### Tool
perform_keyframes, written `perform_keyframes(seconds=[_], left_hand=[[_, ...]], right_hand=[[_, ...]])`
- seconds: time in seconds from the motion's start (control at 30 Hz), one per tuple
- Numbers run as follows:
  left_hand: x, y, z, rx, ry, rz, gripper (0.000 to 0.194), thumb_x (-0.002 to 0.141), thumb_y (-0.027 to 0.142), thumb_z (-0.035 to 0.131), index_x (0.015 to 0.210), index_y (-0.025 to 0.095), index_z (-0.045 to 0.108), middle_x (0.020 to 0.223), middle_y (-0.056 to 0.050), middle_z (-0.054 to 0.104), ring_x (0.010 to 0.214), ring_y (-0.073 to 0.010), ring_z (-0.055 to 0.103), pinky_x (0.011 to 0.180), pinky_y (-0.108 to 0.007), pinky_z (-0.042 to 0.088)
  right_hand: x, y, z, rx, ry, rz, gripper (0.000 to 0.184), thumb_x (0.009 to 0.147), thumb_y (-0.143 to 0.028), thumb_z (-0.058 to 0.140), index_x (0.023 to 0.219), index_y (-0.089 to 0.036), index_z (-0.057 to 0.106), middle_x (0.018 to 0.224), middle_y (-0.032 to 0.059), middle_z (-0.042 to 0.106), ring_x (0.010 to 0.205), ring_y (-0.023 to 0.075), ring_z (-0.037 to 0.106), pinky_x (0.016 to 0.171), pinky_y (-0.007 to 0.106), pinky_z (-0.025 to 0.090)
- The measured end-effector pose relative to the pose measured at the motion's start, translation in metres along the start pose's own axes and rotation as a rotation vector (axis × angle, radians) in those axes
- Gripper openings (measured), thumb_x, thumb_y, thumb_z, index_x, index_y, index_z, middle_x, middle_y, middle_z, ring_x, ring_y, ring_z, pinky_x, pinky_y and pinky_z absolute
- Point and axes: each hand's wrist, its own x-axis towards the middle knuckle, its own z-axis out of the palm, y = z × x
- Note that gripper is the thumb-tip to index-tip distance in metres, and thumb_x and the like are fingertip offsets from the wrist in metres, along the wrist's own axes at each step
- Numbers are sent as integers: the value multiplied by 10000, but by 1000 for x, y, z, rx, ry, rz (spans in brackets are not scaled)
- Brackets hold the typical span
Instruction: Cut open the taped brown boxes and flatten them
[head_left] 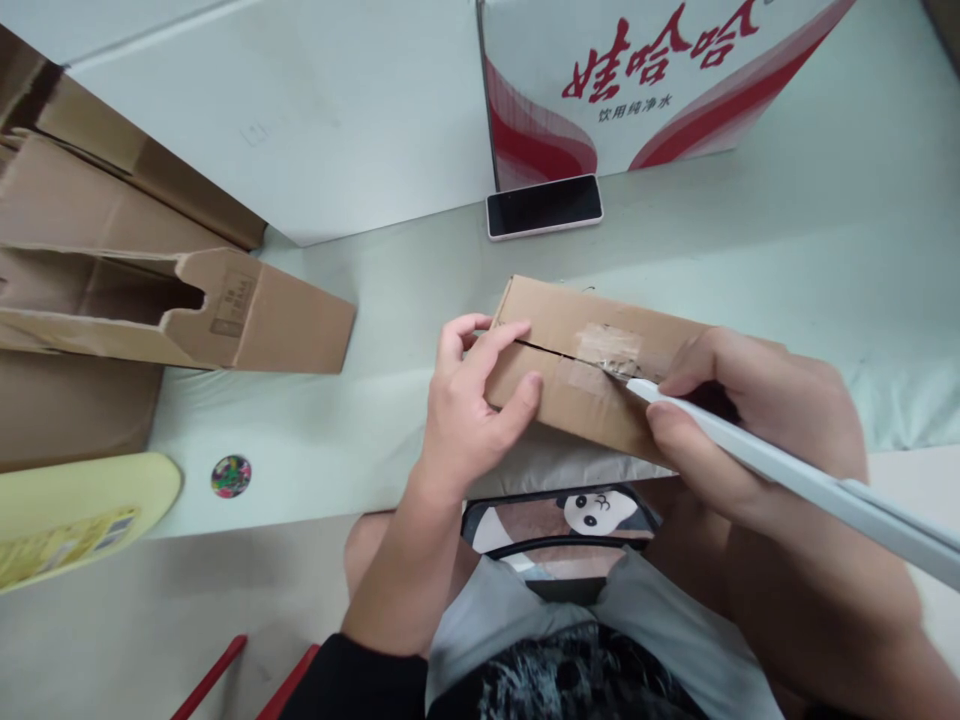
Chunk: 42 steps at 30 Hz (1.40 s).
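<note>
A small brown cardboard box [570, 305] lies on the pale green table cover in front of me. A dark seam runs along its upper face, crossed near the middle by clear tape [609, 345]. My left hand [469, 405] grips the box's left end, fingertips over the seam and thumb on the near flap. In my right hand [772, 420] is a utility knife [731, 435] with a long pale handle, pinched between thumb and fingers. Its blade tip touches the seam at the taped part. The box's right end is partly hidden behind my right hand.
A phone [544, 208] lies behind the box, against a white carton with red lettering [615, 145]. Brown cardboard boxes [300, 315] stand at left. Nearer are a yellow package [150, 485] and a round colourful disc [231, 476]. The table's front edge is close to my lap.
</note>
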Motion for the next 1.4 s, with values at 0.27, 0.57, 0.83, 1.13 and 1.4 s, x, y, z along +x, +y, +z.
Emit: perform_keyframes(seconds=[0.27,0.57,0.83,1.13,1.4], left_hand=[[2,1,-2,20,-35,-36,439,987,548,606,1320,274,688,1329,-114,564,1294,-297,584,1112,-492,547],[2,0,-1,19,-20,-23,440,992,552,601,1313,264,689,1318,-115,568,1274,-286,595,1096,-472,557],[2,-1,-1,34,-26,-24,450,995,571,587,1318,273,683,1319,-113,564,1285,-288,591,1107,-478,553],[1,0,0,25,-10,-26,440,993,564,591,1309,273,687,1313,-112,566,1273,-296,589,1102,-490,552],[1,1,2,27,17,-11,434,993,541,602,1306,257,700,1311,-119,570,1260,-294,595,1089,-482,558]], right_hand=[[-4,6,0,154,63,3,159,816,-216,665,724,-235,538,577,-59,561,500,105,451,484,272,322],[-7,-5,-5,207,63,120,165,809,-211,661,721,-234,522,581,-58,524,525,106,420,500,287,296],[-2,2,-3,167,70,35,149,797,-219,665,721,-238,539,545,-64,523,460,97,424,468,265,313],[-2,3,-3,158,63,13,152,813,-209,665,726,-232,542,544,-76,517,462,82,436,471,243,330],[-1,1,-4,137,48,22,150,822,-207,652,729,-230,536,540,-80,514,462,79,440,469,233,338]])
